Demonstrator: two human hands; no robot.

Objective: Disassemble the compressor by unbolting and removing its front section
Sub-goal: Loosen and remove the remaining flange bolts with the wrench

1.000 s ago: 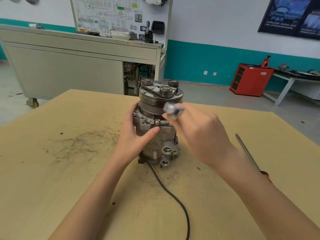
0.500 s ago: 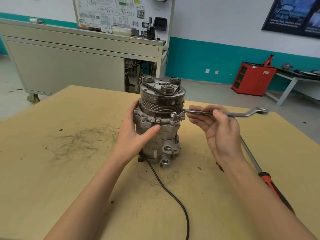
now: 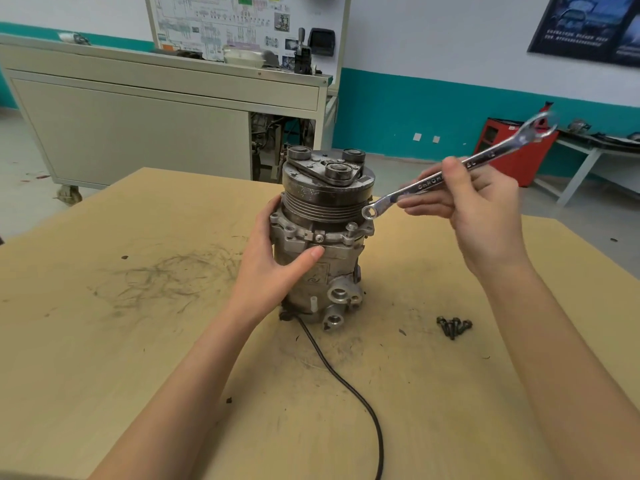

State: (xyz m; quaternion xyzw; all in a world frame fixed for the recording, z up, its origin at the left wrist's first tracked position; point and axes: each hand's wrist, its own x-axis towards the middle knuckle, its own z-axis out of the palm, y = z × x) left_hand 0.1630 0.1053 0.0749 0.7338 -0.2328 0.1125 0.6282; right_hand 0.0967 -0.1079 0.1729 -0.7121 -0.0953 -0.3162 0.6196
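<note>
Wrench [image 3: 429,184] had come off the flange bolt [image 3: 352,226] and tilted; its open end had swung up toward far right. Right hand [image 3: 485,216] clamped the shaft mid-length, fingers curled round it. Left hand [image 3: 273,271] gripped the compressor [image 3: 329,199] on its left side, thumb across the near face, steadying it upright mid-table [image 3: 138,341].

Key relation: the bolt sat just below-left of the ring end, not touching. Bolt axis was vertical, and the wrench's long axis ran up to far right. The right hand was nearer to it. Likely a reseat for another swing.

Loose bolts [image 3: 453,326] lay near-right, well apart from the compressor, so it looked partly unbolted. Black cable [image 3: 346,386] trailed toward the near edge.
</note>
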